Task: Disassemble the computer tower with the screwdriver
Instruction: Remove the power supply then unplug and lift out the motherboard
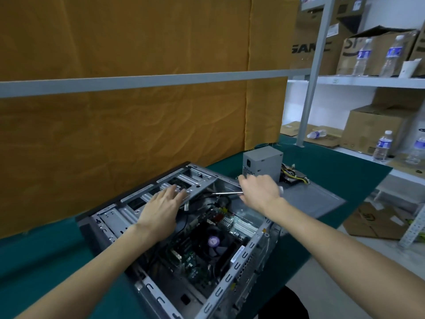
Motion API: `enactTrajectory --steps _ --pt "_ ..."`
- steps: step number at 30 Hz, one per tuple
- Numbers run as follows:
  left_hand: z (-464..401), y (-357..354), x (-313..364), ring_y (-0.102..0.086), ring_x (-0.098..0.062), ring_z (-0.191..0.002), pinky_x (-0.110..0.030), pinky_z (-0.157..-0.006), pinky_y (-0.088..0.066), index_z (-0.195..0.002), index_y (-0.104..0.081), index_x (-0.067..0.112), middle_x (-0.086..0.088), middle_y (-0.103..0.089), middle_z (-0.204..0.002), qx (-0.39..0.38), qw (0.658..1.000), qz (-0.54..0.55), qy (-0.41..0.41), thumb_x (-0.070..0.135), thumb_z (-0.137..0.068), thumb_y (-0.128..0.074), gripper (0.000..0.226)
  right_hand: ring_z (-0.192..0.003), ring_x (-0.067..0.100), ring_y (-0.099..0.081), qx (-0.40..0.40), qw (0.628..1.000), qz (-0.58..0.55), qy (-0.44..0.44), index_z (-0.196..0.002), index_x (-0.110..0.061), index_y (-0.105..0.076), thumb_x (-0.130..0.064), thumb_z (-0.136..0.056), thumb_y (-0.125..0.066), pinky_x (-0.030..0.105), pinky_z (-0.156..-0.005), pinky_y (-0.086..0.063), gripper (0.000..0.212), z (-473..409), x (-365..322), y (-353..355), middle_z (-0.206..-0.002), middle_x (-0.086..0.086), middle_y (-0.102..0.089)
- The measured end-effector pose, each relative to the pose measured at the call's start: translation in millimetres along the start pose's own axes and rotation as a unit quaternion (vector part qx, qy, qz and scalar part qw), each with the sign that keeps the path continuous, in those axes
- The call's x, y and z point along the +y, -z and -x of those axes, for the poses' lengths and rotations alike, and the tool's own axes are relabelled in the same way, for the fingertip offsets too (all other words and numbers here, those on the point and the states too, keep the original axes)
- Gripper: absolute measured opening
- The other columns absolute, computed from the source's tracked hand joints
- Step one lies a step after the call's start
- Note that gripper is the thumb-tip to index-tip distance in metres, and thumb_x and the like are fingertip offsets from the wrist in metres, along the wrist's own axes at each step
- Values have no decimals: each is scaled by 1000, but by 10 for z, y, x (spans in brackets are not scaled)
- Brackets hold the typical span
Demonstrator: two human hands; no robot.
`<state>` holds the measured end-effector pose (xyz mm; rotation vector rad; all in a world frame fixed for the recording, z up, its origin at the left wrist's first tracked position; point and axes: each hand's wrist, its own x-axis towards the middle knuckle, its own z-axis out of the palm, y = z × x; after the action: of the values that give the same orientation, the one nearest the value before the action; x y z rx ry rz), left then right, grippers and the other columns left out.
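Observation:
The computer tower (241, 270) lies on its side on the green table, open at the top, with the motherboard and a black CPU fan (213, 241) showing inside. My left hand (161, 210) rests flat, fingers spread, on the metal drive cage (195, 180) at the case's far end. My right hand (259, 189) is closed around the handle of a screwdriver (226, 193), over the far right corner of the case. The thin metal shaft points left into the case.
A grey power supply (262, 163) with loose cables stands on the table behind the case, next to a flat grey side panel (315, 199). An orange cloth hangs at the back. Shelves at right hold cardboard boxes and water bottles (381, 147).

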<state>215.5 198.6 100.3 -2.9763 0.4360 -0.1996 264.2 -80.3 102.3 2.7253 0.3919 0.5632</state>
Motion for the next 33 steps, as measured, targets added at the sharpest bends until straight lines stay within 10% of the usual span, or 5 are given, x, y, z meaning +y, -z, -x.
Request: enactTrajectory --steps 11,16,19,25,33 --pt "126 -29 29 -8 -27 -156 -35 -120 -31 -162 -3 15 -9 -9 -169 -40 996 71 -22 -12 -87 -47 91 -89 29 -71 -9 999 -2 46 -106 -19 -64 -54 -101 -50 35 -63 -44 38 -261 53 -20 -102 4 -72" --pt "210 78 -31 -54 -24 -124 -41 -101 -49 -146 -47 24 2 -52 -140 75 991 111 -20 47 -96 -58 56 -96 28 -65 26 999 13 16 -115 -11 -60 -60 -97 -52 36 -64 -40 53 -306 -156 91 -117 10 -56" --pt "79 174 3 -65 -7 -90 -35 -75 -57 -108 -74 29 16 -67 -103 215 946 242 -12 44 -92 -70 22 -92 30 -65 54 997 -60 -19 -109 -10 -63 -45 -96 -64 36 -64 -43 37 -240 -226 159 -110 10 -60" --pt "-203 125 165 -64 -11 -75 -33 -63 -50 -84 -67 27 12 -68 -80 173 956 233 -51 37 -96 -66 16 -54 20 -60 -320 834 -441 -85 -97 4 -73 -20 -79 -85 26 -49 -50 32 -241 -78 330 -67 8 -71" --pt "-462 -38 285 -58 -18 -96 -37 -99 -36 -80 -55 29 7 -67 -88 88 975 -40 -200 52 -99 -49 31 -58 17 -68 -402 770 -496 -18 -118 2 -63 0 -84 -78 23 -50 -54 37 -375 99 414 -82 14 -74"
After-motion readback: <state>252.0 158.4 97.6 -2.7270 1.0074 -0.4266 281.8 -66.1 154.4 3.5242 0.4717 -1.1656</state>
